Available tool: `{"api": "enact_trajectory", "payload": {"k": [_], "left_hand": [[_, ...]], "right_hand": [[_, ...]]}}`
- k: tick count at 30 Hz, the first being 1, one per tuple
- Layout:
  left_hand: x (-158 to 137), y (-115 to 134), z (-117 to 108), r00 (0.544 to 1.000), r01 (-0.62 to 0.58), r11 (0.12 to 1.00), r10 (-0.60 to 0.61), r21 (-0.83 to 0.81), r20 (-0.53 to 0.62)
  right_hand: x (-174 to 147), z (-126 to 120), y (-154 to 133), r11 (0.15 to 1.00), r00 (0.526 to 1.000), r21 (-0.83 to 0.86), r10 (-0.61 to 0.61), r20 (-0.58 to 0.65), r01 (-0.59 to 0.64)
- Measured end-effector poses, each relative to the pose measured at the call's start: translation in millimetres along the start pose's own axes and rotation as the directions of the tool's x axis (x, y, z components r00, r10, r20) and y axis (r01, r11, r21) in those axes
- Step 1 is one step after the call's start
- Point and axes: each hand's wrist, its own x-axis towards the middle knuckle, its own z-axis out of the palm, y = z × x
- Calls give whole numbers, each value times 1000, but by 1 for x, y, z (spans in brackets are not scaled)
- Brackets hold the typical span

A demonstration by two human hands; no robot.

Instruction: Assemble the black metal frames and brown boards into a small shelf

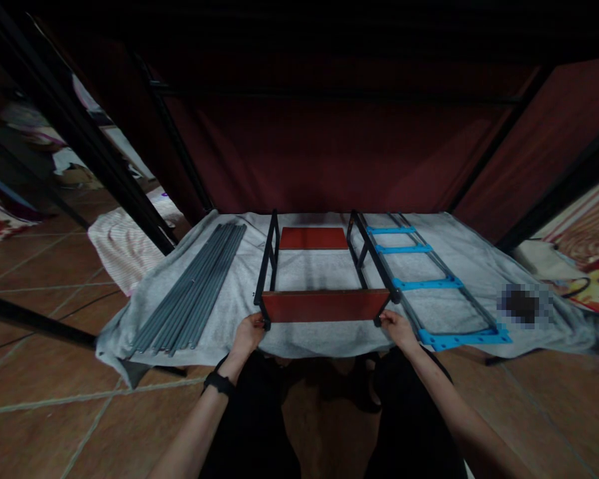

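Note:
A black frame with a reddish-brown front board (324, 306) stands on the grey cloth right in front of me. A second reddish-brown board (313, 238) lies flat at its far side, between the two black side pieces. My left hand (251, 330), with a dark band on the wrist, is closed at the frame's near left bottom corner. At the near right bottom corner, my right hand (398, 329) is closed in the same way. The fingertips are partly hidden against the black corners.
Several grey tubes (194, 286) lie side by side on the left of the grey cloth (249, 259). To the right is a rack of grey tubes with blue crosspieces (428, 284). A pixelated dark patch (522, 305) sits farther right. Dark posts (80, 126) rise around the surface.

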Motion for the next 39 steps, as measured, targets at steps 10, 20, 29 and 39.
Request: {"api": "enact_trajectory", "payload": {"k": [10, 20, 29, 39], "left_hand": [[4, 4, -8, 991, -132, 884, 124, 448, 49], [6, 8, -11, 989, -144, 694, 131, 705, 73], [9, 14, -18, 987, -160, 666, 128, 729, 100], [22, 7, -25, 970, -233, 757, 137, 611, 200]], "right_hand": [[7, -1, -9, 910, 998, -412, -57, -11, 47], [12, -1, -10, 869, 996, -487, -51, 78, 82], [14, -2, -11, 863, 991, -494, -52, 122, 106], [15, -3, -6, 900, 994, -425, -68, 89, 100]]}}
